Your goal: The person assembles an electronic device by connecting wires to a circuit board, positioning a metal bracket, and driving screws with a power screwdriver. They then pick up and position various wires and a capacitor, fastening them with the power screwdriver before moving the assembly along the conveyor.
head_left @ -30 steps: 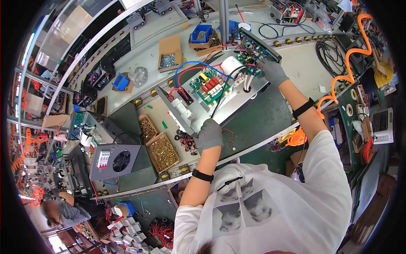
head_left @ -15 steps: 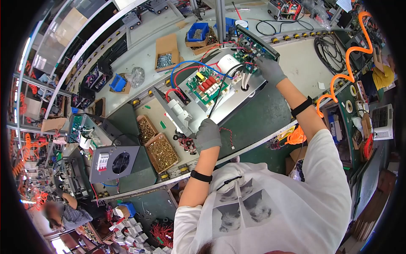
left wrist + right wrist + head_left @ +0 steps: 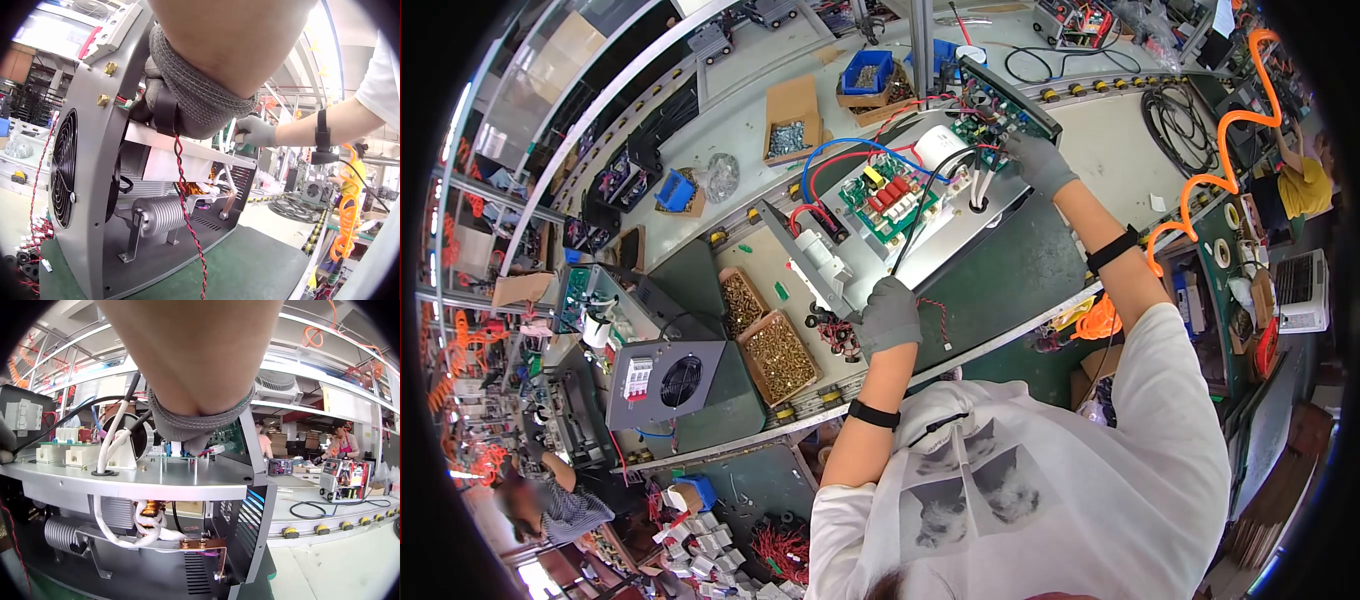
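Note:
A grey metal machine chassis [image 3: 948, 262] sits on the green mat, its upper plate carrying a green circuit board [image 3: 890, 205], a white capacitor [image 3: 941, 147] and red and blue wires. My gloved left hand [image 3: 890, 313] is at the plate's near-left corner, fingers curled round the end of a black cable [image 3: 59, 425]. A red-and-black twisted wire [image 3: 190, 231] hangs below that hand. At the far right end, my gloved right hand [image 3: 1040, 165] reaches to a second circuit board [image 3: 980, 125] by the end panel. A white plug [image 3: 215, 450] shows near its fingertips; whether they pinch anything I cannot tell.
Left of the chassis are cardboard boxes of brass fasteners [image 3: 780, 358] and a second chassis with a fan [image 3: 665, 380]. Beyond stand a box of screws [image 3: 788, 138] and a blue bin [image 3: 868, 73]. An orange coiled hose [image 3: 1225, 150] hangs at the right.
Both hands keep their places at the chassis. The head view has shifted slightly, so the bench appears a little further left.

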A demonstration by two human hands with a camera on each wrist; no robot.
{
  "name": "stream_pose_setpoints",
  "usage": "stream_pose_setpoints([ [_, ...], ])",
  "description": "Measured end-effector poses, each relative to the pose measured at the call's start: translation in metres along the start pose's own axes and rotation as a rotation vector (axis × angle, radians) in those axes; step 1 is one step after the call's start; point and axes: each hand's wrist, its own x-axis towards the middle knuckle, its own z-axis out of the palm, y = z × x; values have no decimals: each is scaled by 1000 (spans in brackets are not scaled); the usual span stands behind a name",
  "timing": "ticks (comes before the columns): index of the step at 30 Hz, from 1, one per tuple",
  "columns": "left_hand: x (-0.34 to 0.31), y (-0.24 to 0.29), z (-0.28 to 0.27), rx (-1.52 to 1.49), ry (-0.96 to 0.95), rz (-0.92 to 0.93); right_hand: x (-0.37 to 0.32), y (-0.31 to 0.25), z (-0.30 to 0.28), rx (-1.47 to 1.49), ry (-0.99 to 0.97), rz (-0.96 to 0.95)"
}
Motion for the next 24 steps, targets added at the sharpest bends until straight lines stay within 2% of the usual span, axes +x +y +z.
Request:
stream_pose_setpoints([
  [2,-1,1,4,4,9,6,-2,3,-2,-16,2,-107],
  [6,0,2,5,-6,-12,3,-1,11,10,-29,33,-126],
  [8,1,-1,-5,-185,-142,-36,-7,3,9,38,170,-62],
  [9,1,-4,-10,-264,-251,-91,-10,-7,4,11,159,-2],
  [10,3,-6,-16,-361,-350,-121,-9,12,31,41,197,-33],
  [11,6,-7,-30,-407,-422,-142,-11,-4,17,-52,72,87],
  [12,8,-9,-21,-362,-439,-82,-13,-2,34,-127,147,80],
  [13,6,-9,-20,-345,-410,-110,-6,-18,24,-160,-87,286],
  [14,1,-10,-14,-294,-317,-47,-12,-31,14,-218,-147,337],
  [15,-1,-10,-19,-236,-271,-25,-19,-38,8,-295,-142,274],
  [16,-1,-11,-24,-166,-228,-22,-20,-31,10,-108,-143,189],
  [17,0,-9,-22,-179,-210,-4,-23,-30,15,-101,1,133],
  [18,2,-9,-20,-141,-203,-3,-22,-31,10,-112,10,143],
  [20,3,-7,-18,-102,-198,-4,-20,-37,5,-100,-145,250],
  [22,2,-8,-18,-98,-190,2,-17,-45,-6,-91,-105,249],
  [24,2,-9,-18,-90,-180,15,-5,-54,-35,11,-385,383],
])
